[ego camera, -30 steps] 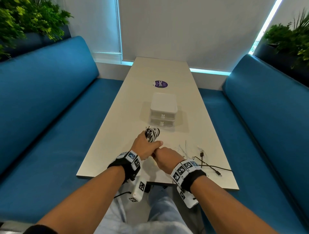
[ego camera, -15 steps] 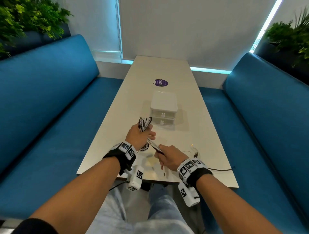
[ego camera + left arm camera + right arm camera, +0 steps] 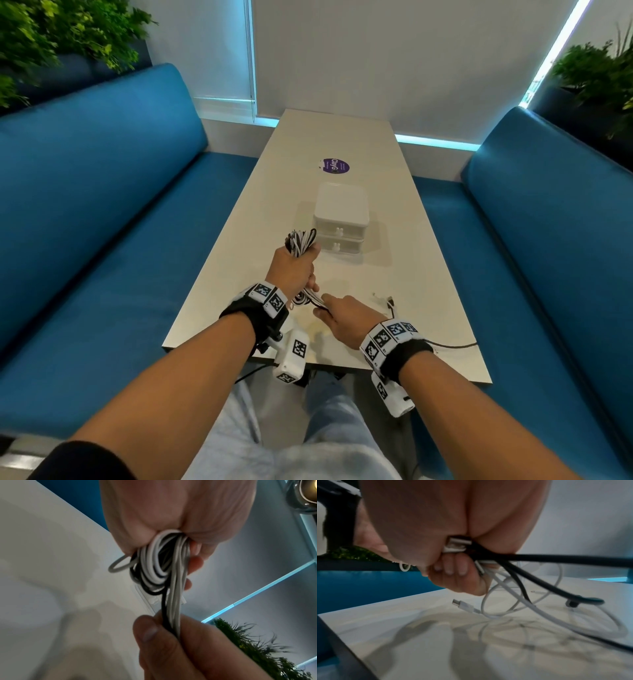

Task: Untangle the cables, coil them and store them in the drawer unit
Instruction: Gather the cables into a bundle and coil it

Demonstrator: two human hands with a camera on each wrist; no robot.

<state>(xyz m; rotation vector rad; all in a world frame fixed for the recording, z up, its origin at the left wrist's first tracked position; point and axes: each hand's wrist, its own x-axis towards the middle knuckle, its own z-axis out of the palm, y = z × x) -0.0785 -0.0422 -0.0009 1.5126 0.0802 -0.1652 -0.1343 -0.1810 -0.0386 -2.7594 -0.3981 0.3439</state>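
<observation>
A person seated at the near end of a long, pale rectangular counter [image 3: 239, 240] grips a bundle of white and black cables [image 3: 300, 241] in the left hand [image 3: 294, 270], the fingers curled tight round the coil so that loops stick out above the fist and below it. From the lower loops a flat band of grey-white strands and one black strand [image 3: 173, 609] runs taut to the right hand [image 3: 346, 317], which pinches it between thumb and curled fingers just above the counter's near part.

Seen from the right wrist, the loose ends spill out of that hand: a thick black cable [image 3: 573, 560] leads off to the right, thin white cables [image 3: 518, 609] loop down onto the counter, and a white plug with a metal tip [image 3: 464, 605] hangs just above the surface. In the head view more slack, with small plugs [image 3: 390, 303], lies on the counter just right of the right hand, and a dark cable [image 3: 452, 346] trails toward the right edge.

A small white plastic two-drawer unit [image 3: 340, 219], both drawers closed, stands in the middle of the counter just beyond the raised coil. Farther back lies a round purple sticker [image 3: 335, 166]. Blue upholstered benches [image 3: 102, 205] flank the counter on both sides, with green plants [image 3: 51, 37] behind them.
</observation>
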